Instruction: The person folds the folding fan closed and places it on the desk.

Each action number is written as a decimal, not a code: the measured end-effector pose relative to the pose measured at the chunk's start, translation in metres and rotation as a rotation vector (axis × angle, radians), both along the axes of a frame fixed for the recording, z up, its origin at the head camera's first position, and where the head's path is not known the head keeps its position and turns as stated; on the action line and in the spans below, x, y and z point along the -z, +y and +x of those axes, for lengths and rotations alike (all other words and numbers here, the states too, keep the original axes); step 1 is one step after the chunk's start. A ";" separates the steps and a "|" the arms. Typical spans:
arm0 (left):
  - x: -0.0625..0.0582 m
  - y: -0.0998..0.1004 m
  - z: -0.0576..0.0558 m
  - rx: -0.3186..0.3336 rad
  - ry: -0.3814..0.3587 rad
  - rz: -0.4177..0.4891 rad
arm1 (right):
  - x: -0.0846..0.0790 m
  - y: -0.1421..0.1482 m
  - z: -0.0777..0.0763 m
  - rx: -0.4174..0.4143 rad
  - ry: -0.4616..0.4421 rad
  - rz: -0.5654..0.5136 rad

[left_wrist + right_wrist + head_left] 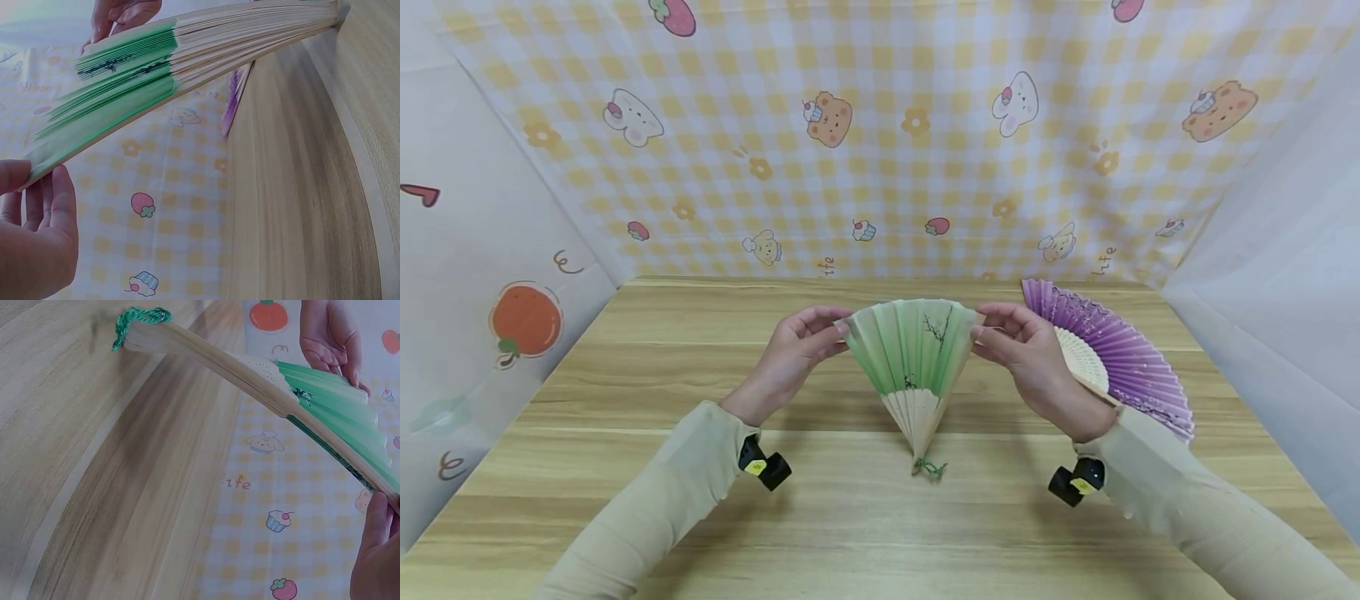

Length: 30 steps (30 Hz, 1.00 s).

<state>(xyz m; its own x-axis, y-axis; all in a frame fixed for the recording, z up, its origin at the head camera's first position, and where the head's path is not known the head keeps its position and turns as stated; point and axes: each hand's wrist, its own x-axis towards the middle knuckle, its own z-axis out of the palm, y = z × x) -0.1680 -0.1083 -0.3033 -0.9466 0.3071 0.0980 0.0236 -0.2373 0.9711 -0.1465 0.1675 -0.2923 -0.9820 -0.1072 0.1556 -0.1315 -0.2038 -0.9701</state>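
Observation:
A green folding fan [904,350] with pale wooden ribs stands partly spread in the middle of the head view, its pivot end low on the table and a green cord tied there. My left hand [793,354] pinches its upper left corner between thumb and fingers. At the upper right corner my right hand [1033,362] grips the other outer rib the same way. Dark branch prints mark the green leaf. In the left wrist view the fan [131,81] shows its folded pleats edge-on. The right wrist view has the green cord [140,319] at the pivot.
A purple folding fan [1138,367] lies spread on the wooden table [880,533] to the right, partly behind my right hand and wrist. A yellow checked cloth [880,167] with cartoon prints hangs behind the table. White printed sheets [482,250] stand at the sides.

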 end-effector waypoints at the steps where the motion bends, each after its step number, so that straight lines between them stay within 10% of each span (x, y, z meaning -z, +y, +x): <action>1: 0.000 0.000 0.000 0.003 0.002 0.000 | 0.000 0.000 0.000 0.000 -0.001 0.002; 30: 0.001 0.004 -0.001 0.037 0.023 0.012 | -0.001 -0.008 -0.001 -0.047 0.004 0.019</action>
